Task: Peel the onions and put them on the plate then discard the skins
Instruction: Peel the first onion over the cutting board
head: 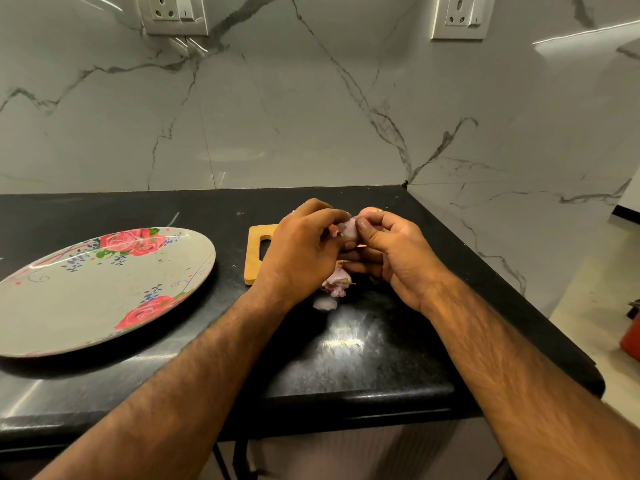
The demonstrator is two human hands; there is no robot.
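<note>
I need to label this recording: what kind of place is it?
Most likely a home kitchen: a black stone counter, a marble-look wall with power sockets, and a wooden cutting board beside a flowered plate.

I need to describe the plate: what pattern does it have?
The plate is grey with pink-red roses, green leaves and small blue sprigs; the head view shows it.

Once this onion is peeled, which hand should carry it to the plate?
Probably the left hand. The floral plate lies on the counter to its left, with nothing between them. The right hand would have to cross over the left arm. Both hands now grip the onion.
</note>
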